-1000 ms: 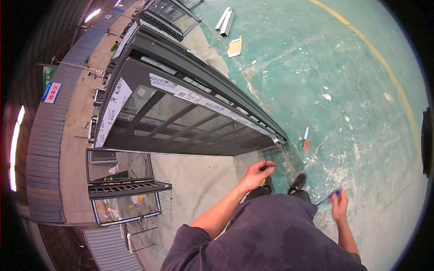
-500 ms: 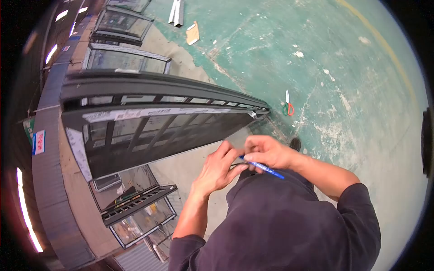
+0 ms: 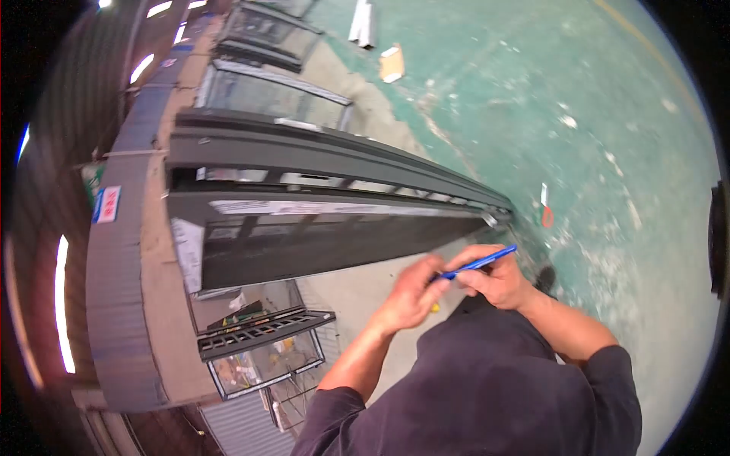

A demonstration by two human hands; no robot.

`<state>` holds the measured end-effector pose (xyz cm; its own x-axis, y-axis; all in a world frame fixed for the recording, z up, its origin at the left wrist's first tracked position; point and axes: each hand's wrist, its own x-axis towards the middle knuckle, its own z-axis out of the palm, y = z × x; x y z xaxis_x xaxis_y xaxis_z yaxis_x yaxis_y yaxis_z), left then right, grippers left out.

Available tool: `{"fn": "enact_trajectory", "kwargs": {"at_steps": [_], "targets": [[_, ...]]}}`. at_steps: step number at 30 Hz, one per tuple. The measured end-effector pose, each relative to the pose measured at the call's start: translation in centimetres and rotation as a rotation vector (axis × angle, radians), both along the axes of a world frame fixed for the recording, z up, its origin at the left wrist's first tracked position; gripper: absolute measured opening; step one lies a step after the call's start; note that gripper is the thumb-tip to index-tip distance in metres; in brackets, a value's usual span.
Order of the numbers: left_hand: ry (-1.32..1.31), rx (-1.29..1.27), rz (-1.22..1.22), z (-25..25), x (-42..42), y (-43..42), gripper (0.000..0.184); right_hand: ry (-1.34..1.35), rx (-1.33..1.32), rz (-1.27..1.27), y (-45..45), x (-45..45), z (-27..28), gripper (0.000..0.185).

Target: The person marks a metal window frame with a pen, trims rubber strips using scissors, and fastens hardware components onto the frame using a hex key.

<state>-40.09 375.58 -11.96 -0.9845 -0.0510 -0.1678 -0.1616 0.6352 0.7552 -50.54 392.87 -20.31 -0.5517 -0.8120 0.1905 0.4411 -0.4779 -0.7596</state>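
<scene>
A slim blue pen (image 3: 480,263) slants between my two hands, in front of my torso. My right hand (image 3: 498,284) is closed round it, and one end sticks out to the upper right past the fingers. At the other end, the fingers of my left hand (image 3: 414,295) are pinched together on the pen's tip; they are slightly blurred and the tip is partly covered. Just beyond both hands stands a dark framed door or window panel (image 3: 334,247) with protective tape along its edges.
Scissors with a red handle (image 3: 547,217) lie on the green floor (image 3: 608,114) to the right. Farther off are a piece of cardboard (image 3: 391,64) and metal profiles (image 3: 363,23). More glazed frames (image 3: 266,91) lean along the left side, beside a corrugated ledge (image 3: 118,304).
The pen has turned: its free end pointed to the lower right and now points to the upper right. The view has shifted, so the surroundings sit farther right and lower.
</scene>
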Motion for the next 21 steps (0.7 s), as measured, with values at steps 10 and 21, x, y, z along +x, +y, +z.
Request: {"fn": "enact_trajectory", "kwargs": {"at_steps": [10, 21], "targets": [[0.550, -0.839, -0.003, 13.5, 1.1, -5.1, 0.014, 0.027, -0.178, -0.459, -4.4, -9.9, 7.6, 0.016], [0.926, -1.254, 0.252, 23.1, -5.4, -9.4, 0.029, 0.353, -0.310, -0.579, -13.1, -5.8, 10.1, 0.021]]}}
